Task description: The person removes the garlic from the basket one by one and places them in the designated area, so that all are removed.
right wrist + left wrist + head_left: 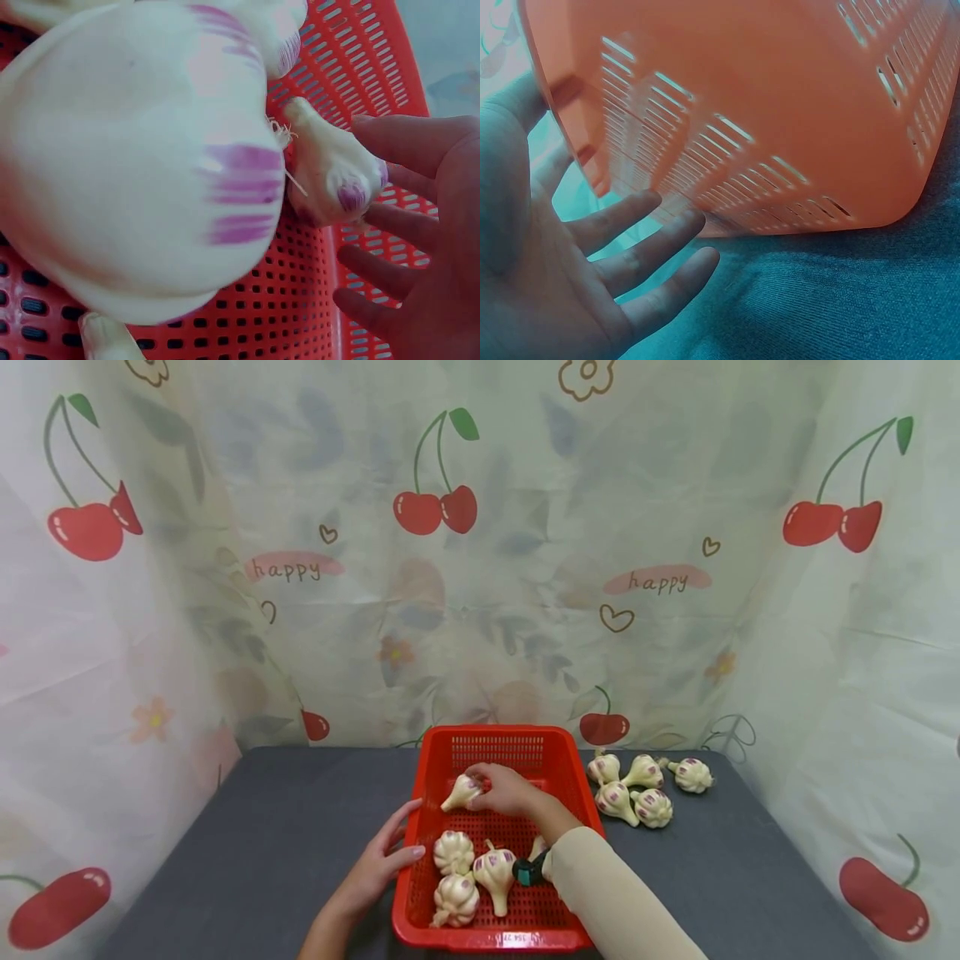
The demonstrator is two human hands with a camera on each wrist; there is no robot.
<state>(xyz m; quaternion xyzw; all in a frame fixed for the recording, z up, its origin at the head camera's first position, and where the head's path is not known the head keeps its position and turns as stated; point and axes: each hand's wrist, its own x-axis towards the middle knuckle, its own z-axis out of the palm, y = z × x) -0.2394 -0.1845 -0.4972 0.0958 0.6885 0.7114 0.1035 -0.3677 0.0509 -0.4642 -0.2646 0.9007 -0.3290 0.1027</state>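
A red plastic basket (402, 910) stands on the dark table with several garlic bulbs inside. My right hand (504, 789) reaches into its far part and pinches a white garlic bulb (461, 793), whose stem points toward the near left. In the right wrist view, thumb and fingers lie on either side of that bulb (334, 169), and another garlic bulb (142, 157) looms large in front. My left hand (375, 864) rests at the basket's left rim. From the left wrist, its fingers (656, 266) look spread and loosely extended beside the slotted outer wall.
Near the basket's front lie more garlic bulbs (455, 899), one of them (494, 870) with its stem toward me. Several other garlic bulbs (653, 808) are grouped on the table (300, 827) right of the basket. A printed curtain (517, 610) hangs behind and at both sides.
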